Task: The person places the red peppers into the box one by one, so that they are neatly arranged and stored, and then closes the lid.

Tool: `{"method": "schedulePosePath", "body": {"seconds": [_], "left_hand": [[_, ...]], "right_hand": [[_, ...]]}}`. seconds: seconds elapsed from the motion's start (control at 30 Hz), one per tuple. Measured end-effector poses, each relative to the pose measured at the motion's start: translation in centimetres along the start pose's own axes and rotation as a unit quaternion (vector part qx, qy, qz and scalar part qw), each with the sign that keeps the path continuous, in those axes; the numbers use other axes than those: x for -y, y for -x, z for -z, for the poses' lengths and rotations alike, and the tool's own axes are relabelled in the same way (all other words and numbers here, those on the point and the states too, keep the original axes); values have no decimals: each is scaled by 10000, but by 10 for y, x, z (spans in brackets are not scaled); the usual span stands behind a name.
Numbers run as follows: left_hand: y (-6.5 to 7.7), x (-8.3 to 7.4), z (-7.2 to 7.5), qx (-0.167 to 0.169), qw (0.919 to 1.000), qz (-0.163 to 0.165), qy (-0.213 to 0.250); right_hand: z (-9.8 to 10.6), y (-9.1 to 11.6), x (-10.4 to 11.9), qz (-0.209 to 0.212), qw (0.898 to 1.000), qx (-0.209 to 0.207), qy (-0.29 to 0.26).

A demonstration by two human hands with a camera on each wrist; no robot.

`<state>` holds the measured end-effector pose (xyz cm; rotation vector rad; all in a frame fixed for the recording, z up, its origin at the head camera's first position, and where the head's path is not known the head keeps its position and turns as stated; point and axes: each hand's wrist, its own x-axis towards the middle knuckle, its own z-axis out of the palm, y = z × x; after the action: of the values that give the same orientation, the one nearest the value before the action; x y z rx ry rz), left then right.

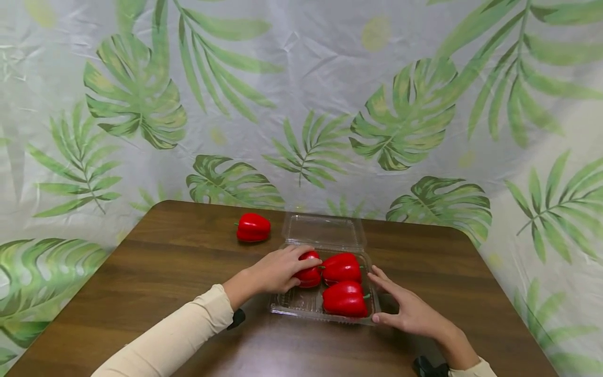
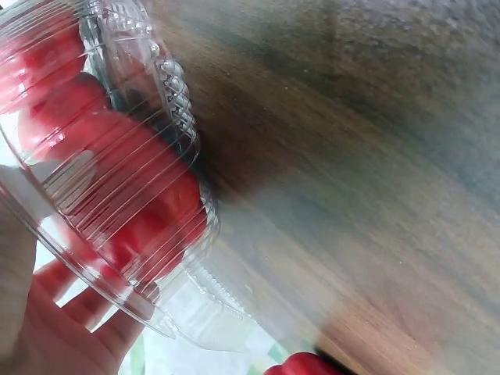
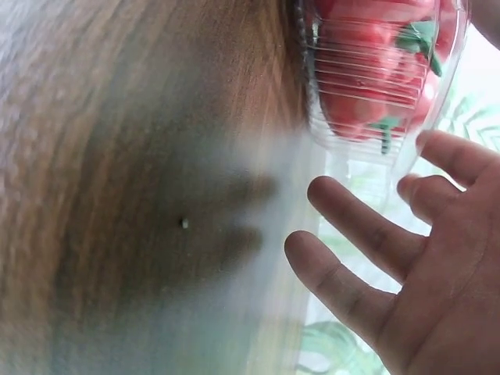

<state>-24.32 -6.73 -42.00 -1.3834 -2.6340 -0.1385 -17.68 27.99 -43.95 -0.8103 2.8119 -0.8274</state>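
Left hand (image 1: 278, 269) gripping a glossy red bell pepper (image 1: 308, 278) inside a clear plastic container (image 1: 301, 301); right of this grip, right hand (image 1: 414, 310), fingers spread.

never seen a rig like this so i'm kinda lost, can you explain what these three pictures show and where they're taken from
No machine here: someone is working bare-handed. The wide picture looks forward and down from the head; the other two are taken from the left and right wrists, close to the work. On a wooden table sits a clear plastic box, its lid open on the far side. Three red peppers are in the box; a fourth pepper lies outside it. The left hand holds the leftmost pepper in the box. The right hand is at the box's right side, fingers spread, holding no pepper.
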Motion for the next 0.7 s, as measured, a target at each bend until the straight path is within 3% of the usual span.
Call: {"method": "schedulePosePath", "body": {"seconds": [0.53, 0.7], "left_hand": [[3, 3, 5, 110, 9988, 383, 296], [7, 11, 12, -45, 9939, 592, 933]], "right_hand": [[1, -4, 2, 18, 10000, 53, -13], [1, -3, 1, -22, 10000, 67, 1]]}}
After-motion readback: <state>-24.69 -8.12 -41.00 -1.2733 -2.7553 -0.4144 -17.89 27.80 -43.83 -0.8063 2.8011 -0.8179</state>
